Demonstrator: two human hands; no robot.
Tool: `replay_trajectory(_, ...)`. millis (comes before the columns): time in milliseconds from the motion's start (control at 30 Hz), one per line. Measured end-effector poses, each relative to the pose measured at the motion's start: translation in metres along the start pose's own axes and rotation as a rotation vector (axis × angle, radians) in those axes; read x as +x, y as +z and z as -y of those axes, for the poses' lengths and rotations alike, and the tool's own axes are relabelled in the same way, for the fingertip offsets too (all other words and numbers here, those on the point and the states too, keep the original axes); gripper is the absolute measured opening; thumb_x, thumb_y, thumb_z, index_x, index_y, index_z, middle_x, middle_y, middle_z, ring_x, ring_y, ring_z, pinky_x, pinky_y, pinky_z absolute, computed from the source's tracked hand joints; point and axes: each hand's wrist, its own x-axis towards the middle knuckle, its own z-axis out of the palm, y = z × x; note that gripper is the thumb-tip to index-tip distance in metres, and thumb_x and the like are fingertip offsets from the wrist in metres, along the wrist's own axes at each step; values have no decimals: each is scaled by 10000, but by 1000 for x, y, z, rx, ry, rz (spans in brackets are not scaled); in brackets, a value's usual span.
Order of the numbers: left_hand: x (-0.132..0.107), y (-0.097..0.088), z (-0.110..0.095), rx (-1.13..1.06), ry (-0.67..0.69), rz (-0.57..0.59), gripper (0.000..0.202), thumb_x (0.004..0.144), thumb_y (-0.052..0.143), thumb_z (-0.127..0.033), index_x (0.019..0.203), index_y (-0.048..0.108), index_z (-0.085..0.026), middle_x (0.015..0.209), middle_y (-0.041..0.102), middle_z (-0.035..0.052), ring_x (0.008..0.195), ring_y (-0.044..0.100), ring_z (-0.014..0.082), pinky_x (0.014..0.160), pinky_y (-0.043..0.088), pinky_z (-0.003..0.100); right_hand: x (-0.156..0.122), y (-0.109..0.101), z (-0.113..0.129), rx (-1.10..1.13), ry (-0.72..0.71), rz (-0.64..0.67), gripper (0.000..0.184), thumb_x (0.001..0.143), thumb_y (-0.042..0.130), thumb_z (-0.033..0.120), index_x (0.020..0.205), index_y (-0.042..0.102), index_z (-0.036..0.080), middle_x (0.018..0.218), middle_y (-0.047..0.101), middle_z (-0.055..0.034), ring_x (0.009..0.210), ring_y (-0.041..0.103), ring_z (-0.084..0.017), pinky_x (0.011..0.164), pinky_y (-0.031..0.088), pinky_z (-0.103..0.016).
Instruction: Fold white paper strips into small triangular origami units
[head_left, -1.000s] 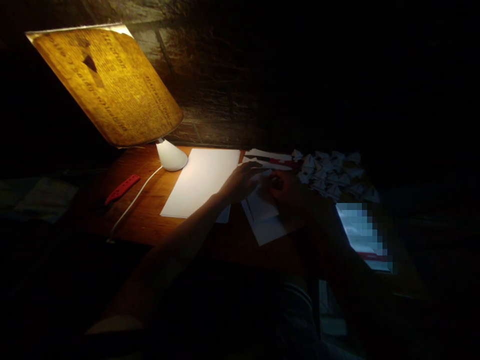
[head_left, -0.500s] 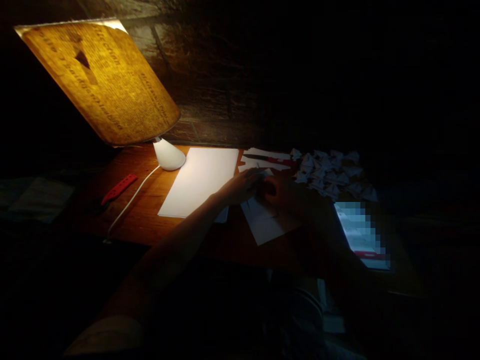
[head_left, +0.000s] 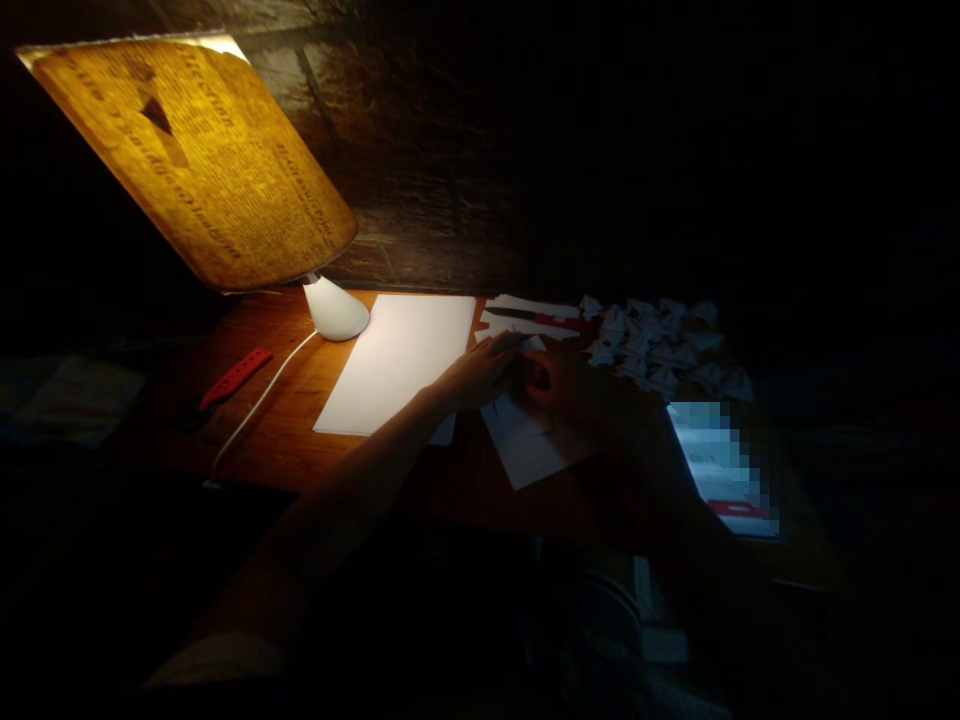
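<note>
My left hand (head_left: 484,368) reaches in over the wooden table with its fingers bent down onto a small piece of white paper (head_left: 535,344). Against the same piece my right hand (head_left: 559,382) is closed, its thumb and index finger curled into a ring. Shadow hides most of the fingertips and how the paper is folded. Under both hands lies a larger white sheet (head_left: 519,462), one corner pointing toward me. Just left of it, a stack of blank white paper (head_left: 405,360) lies partly under my left forearm.
A lit lamp with a printed shade (head_left: 202,165) and white base (head_left: 335,308) stands at left, its cord (head_left: 262,400) trailing forward. A red-handled tool (head_left: 236,378) lies nearby. Behind my hands are a knife (head_left: 536,318) on paper scraps and several folded paper pieces (head_left: 660,345). A glowing screen (head_left: 712,460) lies right.
Both hands stay at the same place on the small paper, with only a slight shift of the fingers. The whole view has drifted a little.
</note>
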Motion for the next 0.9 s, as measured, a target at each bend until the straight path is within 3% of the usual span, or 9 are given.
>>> replay_trajectory(167,-1,-4,-4,173,-30,98,682,978,547,-199,1638,391,-129,1737,370,205,1639,316,352,1323,330,582,-2,-4,8,-82,16,32,243,940,674,262,1148,729,147,962,749,-78,770,593,-174,665,341,-284)
replay_trajectory(467,0,-3,-4,197,-8,88,580,1027,501,-243,1598,444,-156,1741,375,177,1634,330,348,1314,339,598,-1,-5,8,-161,49,104,282,1023,588,340,1183,753,177,993,776,-92,803,659,-196,687,383,-291)
replay_trajectory(600,0,-5,-5,206,-11,91,618,987,534,-217,1594,440,-152,1730,387,181,1622,347,353,1314,345,574,-1,2,5,-144,18,-28,323,972,639,305,1253,712,162,1154,770,-134,995,708,-252,783,474,-317)
replay_trajectory(700,1,-6,-7,224,-29,116,620,960,545,-196,1569,461,-114,1708,395,211,1591,392,353,1310,361,542,-1,7,0,-6,10,-178,452,936,626,241,1378,596,150,1219,758,-138,995,720,-251,812,527,-342)
replay_trajectory(800,1,-6,-8,240,-51,124,607,960,535,-188,1556,471,-95,1689,403,228,1567,417,353,1306,368,532,1,12,-8,97,-40,-246,418,907,565,194,1325,560,178,1201,757,-126,942,727,-243,796,557,-356)
replay_trajectory(900,1,-4,-7,243,-50,118,582,969,527,-194,1542,486,-98,1667,428,224,1549,439,351,1300,374,538,5,18,-16,154,-113,-296,396,853,543,152,1246,551,201,1177,751,-132,1019,725,-266,858,580,-394)
